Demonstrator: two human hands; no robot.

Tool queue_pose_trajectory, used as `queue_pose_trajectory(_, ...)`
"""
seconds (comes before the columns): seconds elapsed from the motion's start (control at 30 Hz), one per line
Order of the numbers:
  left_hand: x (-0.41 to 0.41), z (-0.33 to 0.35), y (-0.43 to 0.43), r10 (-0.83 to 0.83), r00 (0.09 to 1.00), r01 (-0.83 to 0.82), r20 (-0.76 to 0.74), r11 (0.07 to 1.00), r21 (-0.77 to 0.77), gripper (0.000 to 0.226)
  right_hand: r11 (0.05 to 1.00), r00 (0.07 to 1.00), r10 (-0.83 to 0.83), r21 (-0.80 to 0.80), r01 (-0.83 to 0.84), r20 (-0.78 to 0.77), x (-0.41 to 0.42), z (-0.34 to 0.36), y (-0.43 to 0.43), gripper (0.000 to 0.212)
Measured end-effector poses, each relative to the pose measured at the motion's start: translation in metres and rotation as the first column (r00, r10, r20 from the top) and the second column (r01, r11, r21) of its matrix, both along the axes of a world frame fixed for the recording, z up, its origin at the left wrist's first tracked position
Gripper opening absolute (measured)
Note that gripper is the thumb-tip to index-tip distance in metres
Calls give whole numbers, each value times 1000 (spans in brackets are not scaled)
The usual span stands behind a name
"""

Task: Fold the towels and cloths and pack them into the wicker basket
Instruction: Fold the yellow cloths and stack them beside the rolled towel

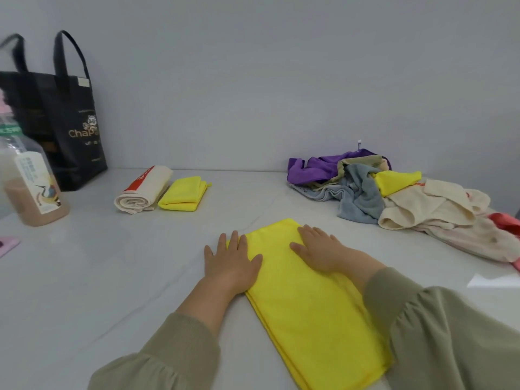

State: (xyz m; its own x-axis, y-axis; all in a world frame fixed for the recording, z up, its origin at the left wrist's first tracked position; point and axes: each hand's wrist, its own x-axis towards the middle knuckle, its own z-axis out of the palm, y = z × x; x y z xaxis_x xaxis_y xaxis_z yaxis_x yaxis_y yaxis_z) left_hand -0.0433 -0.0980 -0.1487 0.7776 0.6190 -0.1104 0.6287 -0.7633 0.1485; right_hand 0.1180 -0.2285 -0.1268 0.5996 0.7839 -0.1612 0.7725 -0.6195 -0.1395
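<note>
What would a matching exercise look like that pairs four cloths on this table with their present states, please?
Things:
1. long yellow microfibre cloth
2. small yellow cloth
3. cream towel with red stripe
4. purple cloth

States:
A. crumpled in the unfolded heap
B. rolled up
C. pressed flat under the left hand and right hand
D. folded into a compact packet

Pairs: 1-C, 2-D, 3-B, 4-A.

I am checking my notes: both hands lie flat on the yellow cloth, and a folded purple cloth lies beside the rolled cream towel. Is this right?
No: in the head view the folded cloth beside the rolled cream towel is yellow, not purple. The rest is right.
</note>
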Motion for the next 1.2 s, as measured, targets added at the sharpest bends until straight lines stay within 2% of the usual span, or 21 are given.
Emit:
queue_pose_trajectory(0.1,3,-1,8,-76,997,76,21,997,8,66,978,993,-114,173,120,-43,13,5,15,63)
queue_pose_trajectory(0.17,5,1,15,-167,986,167,28,986,9,64,939,973,-180,270,214,-144,20,12,25,60)
queue_pose_trajectory(0.23,7,2,23,-251,967,251,45,968,6,61,922,947,-228,263,284,-226,27,19,31,50)
queue_pose_trajectory(0.3,8,2,29,-283,957,283,64,959,9,60,932,942,-236,219,289,-239,34,20,31,30)
queue_pose_trajectory(0.33,10,1,31,-279,958,279,74,960,12,59,930,939,-259,204,306,-226,36,20,29,23)
queue_pose_trajectory(0.47,19,-1,38,-134,976,133,169,991,19,55,886,915,-361,240,397,-179,45,13,17,36)
queue_pose_trajectory(0.53,23,0,43,-13,968,-3,250,998,64,55,846,906,-406,324,423,-122,43,3,13,20)
queue_pose_trajectory(0.57,24,1,45,23,952,-56,305,993,103,54,818,903,-416,389,423,-107,42,-2,9,13)
queue_pose_trajectory(0.63,25,1,45,-20,887,-55,461,987,149,53,782,926,-377,527,332,-25,38,-9,1,36)
queue_pose_trajectory(0.7,27,4,41,-174,829,121,532,984,133,55,797,977,-197,593,111,81,29,-4,-3,49)
queue_pose_trajectory(0.77,27,4,33,-307,860,296,408,951,92,63,869,993,23,488,-78,117,20,-3,-4,53)
queue_pose_trajectory(0.83,28,2,31,-326,933,321,153,945,55,63,957,982,161,227,-179,98,13,-9,-1,55)
queue_pose_trajectory(0.87,28,1,32,-302,952,301,54,953,38,62,978,982,172,110,-179,77,14,-12,0,56)
queue_pose_trajectory(0.93,26,2,35,-244,970,244,-13,970,11,65,993,992,116,11,-117,45,21,-14,1,58)
queue_pose_trajectory(1.07,21,1,38,-90,995,90,38,996,-1,66,993,994,-97,68,93,57,44,-15,-5,60)
queue_pose_trajectory(1.13,21,0,42,13,996,-14,90,1000,3,64,976,984,-165,157,152,73,49,-17,-6,54)
queue_pose_trajectory(1.2,24,-2,47,79,987,-81,136,997,9,62,935,972,-233,275,225,-3,49,-15,-3,44)
